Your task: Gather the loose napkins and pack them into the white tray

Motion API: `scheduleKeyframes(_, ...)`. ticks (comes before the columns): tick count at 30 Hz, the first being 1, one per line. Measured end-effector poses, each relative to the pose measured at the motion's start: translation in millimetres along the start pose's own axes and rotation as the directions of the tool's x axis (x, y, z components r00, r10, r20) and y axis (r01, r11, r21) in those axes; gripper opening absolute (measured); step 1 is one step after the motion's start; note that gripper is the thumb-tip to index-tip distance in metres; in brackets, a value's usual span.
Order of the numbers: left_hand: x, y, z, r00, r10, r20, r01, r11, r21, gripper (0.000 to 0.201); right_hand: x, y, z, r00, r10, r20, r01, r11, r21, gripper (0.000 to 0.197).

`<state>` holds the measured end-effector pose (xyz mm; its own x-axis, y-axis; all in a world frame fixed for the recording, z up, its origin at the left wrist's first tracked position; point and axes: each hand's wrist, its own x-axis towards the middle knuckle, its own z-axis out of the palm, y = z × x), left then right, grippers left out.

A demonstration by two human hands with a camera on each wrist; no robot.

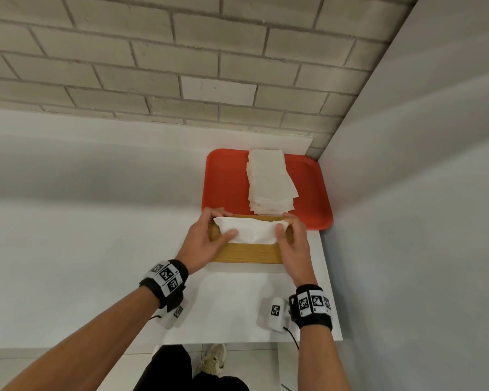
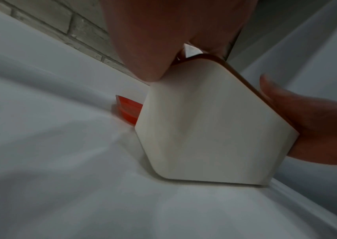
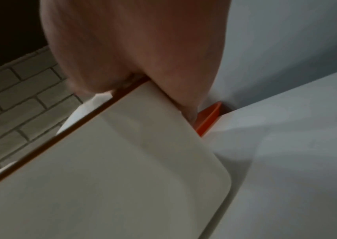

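In the head view a bundle of white napkins [image 1: 251, 231] sits in the tray [image 1: 246, 253], which shows a wooden inside and, in the wrist views, white outer walls [image 2: 204, 129] [image 3: 122, 177]. My left hand [image 1: 220, 222] grips the bundle's left end, thumb on the near side and fingers behind. The right end is gripped the same way by my right hand [image 1: 285, 223]. A corner of napkin [image 3: 77, 116] shows above the rim in the right wrist view. More napkins [image 1: 268, 182] lie stacked on an orange tray [image 1: 226, 179] just behind.
The white table [image 1: 96, 249] ends at a brick wall [image 1: 153, 66] behind and a grey wall [image 1: 421, 193] close on the right. The orange tray [image 2: 128, 110] [image 3: 208, 119] fills the back right corner. The table's front edge is near my wrists.
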<state>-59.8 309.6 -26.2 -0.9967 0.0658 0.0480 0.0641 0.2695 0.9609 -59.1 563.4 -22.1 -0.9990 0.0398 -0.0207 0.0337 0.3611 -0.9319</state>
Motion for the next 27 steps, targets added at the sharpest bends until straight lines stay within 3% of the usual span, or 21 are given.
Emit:
scheduleKeyframes(2,0.0,-0.8,0.4,1.000,0.025,0.000,-0.025,0.996,0.088,0.044,2.2,1.8,-3.1,0.996,-0.003,0.090,0.010,0.997,-0.079,0.040)
scheduleKeyframes(3,1.0,-2.0,1.0,0.999,0.031,-0.017,-0.029,0.994,0.106,0.043,3.9,3.0,-3.3,0.997,-0.011,0.075,0.017,0.996,-0.091,0.038)
scheduleKeyframes(5,2.4,-4.9,0.4,0.997,0.005,-0.075,-0.002,0.999,0.048,0.031,5.4,6.5,-3.0,0.998,-0.043,-0.045,0.041,0.998,-0.039,0.023)
scheduleKeyframes(8,2.9,-2.8,-3.2,0.993,-0.042,-0.113,0.035,0.997,-0.071,0.012,2.3,4.5,-0.9,0.983,-0.038,-0.178,0.058,0.993,0.107,0.017)
scheduleKeyframes(14,-10.8,15.3,-10.8,0.988,0.046,-0.146,-0.064,0.990,-0.122,0.007,-2.5,-14.1,-0.6,0.946,-0.008,-0.323,0.103,0.955,0.279,0.007)
scheduleKeyframes(18,-27.8,31.2,-26.0,0.968,0.123,-0.220,-0.151,0.982,-0.113,0.004,-16.7,-34.9,-8.9,0.884,-0.006,-0.468,0.171,0.936,0.309,0.010)
scheduleKeyframes(22,-72.4,37.0,-63.0,0.954,0.150,-0.261,-0.169,0.984,-0.053,0.009,-68.2,-44.4,-10.6,0.836,0.032,-0.547,0.142,0.951,0.273,0.015)
scheduleKeyframes(27,-165.5,-0.2,-121.2,0.968,0.080,-0.237,-0.041,0.985,0.167,0.016,-190.6,-15.1,2.2,0.859,0.128,-0.496,-0.052,0.985,0.165,0.023)
